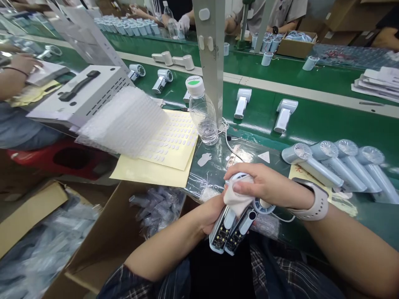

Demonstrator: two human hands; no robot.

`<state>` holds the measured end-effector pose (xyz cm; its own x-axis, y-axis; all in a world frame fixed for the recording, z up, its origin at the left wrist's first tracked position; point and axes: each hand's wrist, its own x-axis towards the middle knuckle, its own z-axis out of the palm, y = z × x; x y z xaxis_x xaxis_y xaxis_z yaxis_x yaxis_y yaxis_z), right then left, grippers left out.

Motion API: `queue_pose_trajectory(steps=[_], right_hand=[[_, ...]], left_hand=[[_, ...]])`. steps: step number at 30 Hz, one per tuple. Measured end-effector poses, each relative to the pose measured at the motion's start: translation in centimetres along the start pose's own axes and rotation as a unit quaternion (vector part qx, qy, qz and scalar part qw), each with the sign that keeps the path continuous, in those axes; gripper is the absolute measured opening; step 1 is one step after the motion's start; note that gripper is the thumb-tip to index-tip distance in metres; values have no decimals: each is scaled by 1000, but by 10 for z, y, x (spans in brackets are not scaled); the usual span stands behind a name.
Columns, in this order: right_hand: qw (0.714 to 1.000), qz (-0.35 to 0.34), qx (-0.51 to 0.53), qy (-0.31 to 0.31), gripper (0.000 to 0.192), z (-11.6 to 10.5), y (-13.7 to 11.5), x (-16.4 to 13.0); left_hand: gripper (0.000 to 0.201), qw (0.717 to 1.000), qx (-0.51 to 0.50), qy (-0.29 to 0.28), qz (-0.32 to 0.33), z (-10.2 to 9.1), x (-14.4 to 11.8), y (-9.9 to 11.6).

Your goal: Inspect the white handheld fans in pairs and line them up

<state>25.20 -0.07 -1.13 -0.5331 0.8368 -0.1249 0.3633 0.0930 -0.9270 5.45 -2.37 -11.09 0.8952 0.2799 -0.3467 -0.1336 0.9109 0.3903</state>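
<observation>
My left hand (213, 212) is wrapped round two pale-blue handheld fans (222, 234), held side by side low in front of me. Their handles have open faces that show dark circuit boards. My right hand (263, 182), with a watch (314, 203) on the wrist, presses a white cloth (239, 194) onto the head of one fan. That head is mostly covered by the cloth and fingers. The round rim of the other fan head (264, 206) shows just below my right hand.
Wrapped fans (326, 164) lie in a row at right. A plastic bottle (204, 116) stands beside a metal post (209, 54). Yellow sticker sheets (156, 174) and bubble wrap (124, 120) lie left. Fans (285, 116) rest on the green belt. Cardboard boxes (102, 236) sit below; co-workers are opposite.
</observation>
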Motion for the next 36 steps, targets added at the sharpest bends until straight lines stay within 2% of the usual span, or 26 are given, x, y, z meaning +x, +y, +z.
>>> queue_pose_trajectory(steps=[3,5,7,8,10,12,14,17,19,21,25,30,36], right_hand=[[999,14,-39,33,56,7,-3,14],[990,23,-71,117,67,-1,0,23],[969,18,-102,224,70,-15,9,26],[957,16,-121,263,72,-22,14,24],[939,26,-170,300,81,-29,24,14],[920,60,-199,333,83,-24,31,-4],[926,89,-146,338,71,-8,33,-25],[959,70,51,270,55,20,31,-51],[946,40,158,280,53,31,31,-63],[915,21,220,336,48,32,33,-75],[868,7,293,401,50,24,35,-108],[846,27,327,421,59,17,34,-146],[814,34,378,440,53,11,39,-176]], left_hand=[[80,1000,-6,8,-7,-8,0,0],[84,999,16,-8,28,-8,1,5],[86,995,38,-19,90,-3,0,13],[87,991,46,-21,121,0,0,17],[88,985,63,-22,159,7,-2,25],[88,978,95,-6,186,13,-4,29],[85,960,155,36,232,18,-3,28],[71,908,242,98,326,26,8,22],[62,890,255,110,360,36,19,19],[59,900,235,90,357,50,31,20],[57,943,180,7,280,83,46,27],[50,969,155,-54,183,107,56,36],[52,974,165,-95,127,121,74,34]])
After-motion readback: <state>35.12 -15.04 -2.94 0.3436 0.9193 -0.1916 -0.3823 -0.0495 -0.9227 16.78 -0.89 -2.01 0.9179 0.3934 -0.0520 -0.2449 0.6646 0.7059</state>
